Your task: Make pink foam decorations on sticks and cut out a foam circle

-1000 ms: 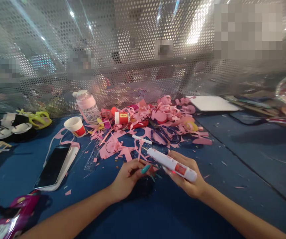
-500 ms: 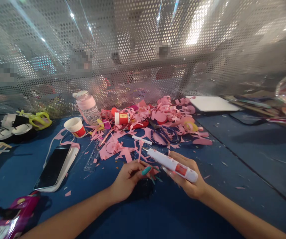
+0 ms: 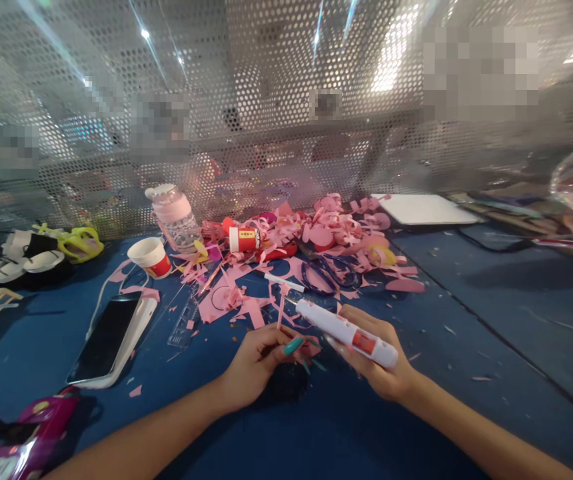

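Observation:
My left hand is closed, pinching a thin pink paper strip that stands up from the fingers, with a small pink piece at its top. More pink paper pokes out by the fingertips. In my right hand is a white pen-shaped glue gun with an orange-red panel. Its thin metal tip points left, at or very near the top of the strip; whether they touch I cannot tell. Just beyond both hands lie pink paper scraps, a white stick and dark blue-handled scissors.
A phone, a paper cup and a bottle stand or lie left. A purple object is at front left. Behind rises a perforated metal screen. A white board lies back right.
Almost nothing differs. Both hands keep their hold on the paper strip and the glue gun, with the tip still beside the strip's top; the view has shifted very slightly.

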{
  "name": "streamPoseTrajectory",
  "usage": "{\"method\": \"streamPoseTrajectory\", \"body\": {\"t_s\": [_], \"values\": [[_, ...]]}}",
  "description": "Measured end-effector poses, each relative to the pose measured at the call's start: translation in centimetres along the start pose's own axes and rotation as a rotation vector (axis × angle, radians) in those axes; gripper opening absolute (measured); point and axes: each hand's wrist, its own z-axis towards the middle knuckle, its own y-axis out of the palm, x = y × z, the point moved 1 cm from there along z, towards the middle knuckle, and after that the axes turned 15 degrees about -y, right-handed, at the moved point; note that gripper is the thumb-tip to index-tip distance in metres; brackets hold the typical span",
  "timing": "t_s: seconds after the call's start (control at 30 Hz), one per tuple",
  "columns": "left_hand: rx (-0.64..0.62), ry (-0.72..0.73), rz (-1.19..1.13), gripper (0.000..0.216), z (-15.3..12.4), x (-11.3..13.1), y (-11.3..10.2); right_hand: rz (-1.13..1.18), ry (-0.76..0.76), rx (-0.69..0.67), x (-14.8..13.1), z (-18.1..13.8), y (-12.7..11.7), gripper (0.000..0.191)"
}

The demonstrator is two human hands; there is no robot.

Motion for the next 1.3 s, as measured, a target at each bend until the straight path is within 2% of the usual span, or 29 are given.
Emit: {"method": "streamPoseTrajectory", "body": {"t_s": [0.57, 1.03, 1.3], "values": [[0.08, 0.028, 0.141, 0.02, -0.08, 0.04, -0.29, 0.014, -0.01, -0.039, 0.34, -0.23, 0.01, 0.021], [0.059, 0.013, 0.123, 0.023, -0.09, -0.04, -0.31, 0.03, -0.033, 0.0, 0.35, -0.39, 0.05, 0.017], [0.044, -0.024, 0.11, 0.026, -0.23, -0.12, -0.35, 0.0, -0.058, -0.024, 0.27, -0.34, -0.06, 0.017]]}}
